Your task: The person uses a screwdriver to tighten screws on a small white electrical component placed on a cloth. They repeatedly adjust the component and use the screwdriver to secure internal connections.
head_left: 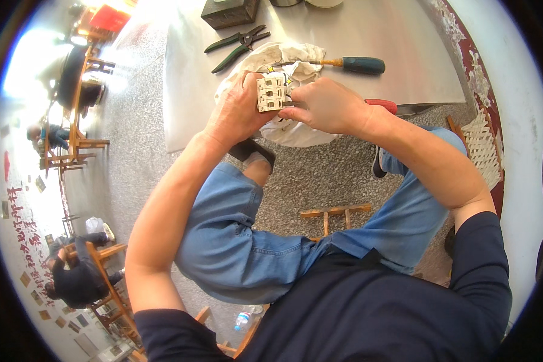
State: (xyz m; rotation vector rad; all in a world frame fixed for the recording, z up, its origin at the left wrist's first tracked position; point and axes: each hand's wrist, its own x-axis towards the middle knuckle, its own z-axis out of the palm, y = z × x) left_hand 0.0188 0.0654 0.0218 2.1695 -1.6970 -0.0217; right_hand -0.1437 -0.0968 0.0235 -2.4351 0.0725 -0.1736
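Note:
My left hand [238,108] grips a small cream-coloured block [270,94] by its left side. Rows of dark recesses mark the block's upward face. At its right edge, my right hand [319,105] is closed, with thumb and fingertips pinching a thin dark shaft [289,104]. The shaft's end is against or close to the block. A red handle [381,106] shows beyond my right wrist; whether it belongs to that shaft is hidden. Beneath both hands lies a crumpled off-white cloth [304,134], hanging over the table's near edge.
On the metal-topped table [416,60] lie green-handled pliers [245,40] and a slim tool with a dark green grip [363,64]. A dark box [229,12] sits farther back. Wooden stool bars [336,211] show between my legs. Other people [81,280] are seated at the left.

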